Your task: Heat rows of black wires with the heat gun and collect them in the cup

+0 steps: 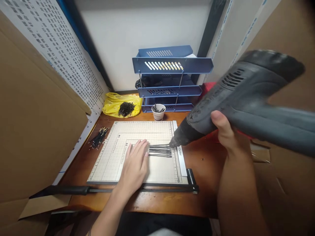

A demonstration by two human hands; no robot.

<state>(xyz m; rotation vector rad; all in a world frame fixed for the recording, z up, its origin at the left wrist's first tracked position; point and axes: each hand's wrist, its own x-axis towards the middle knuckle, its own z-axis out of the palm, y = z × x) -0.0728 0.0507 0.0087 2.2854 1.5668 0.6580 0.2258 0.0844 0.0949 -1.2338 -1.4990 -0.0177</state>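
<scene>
The left hand point(135, 160) lay flat and open, palm down, over the left ends of the wires point(160, 151) on the cutter point(159, 172). The right hand point(225, 133), forearm upright, gripped the heat gun point(236, 87), nozzle point(181, 135) near their right ends.

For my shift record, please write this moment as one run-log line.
left hand: flat at left side of black wires | right hand: holding heat gun | nozzle: near wires' right ends | wires: on paper cutter
</scene>
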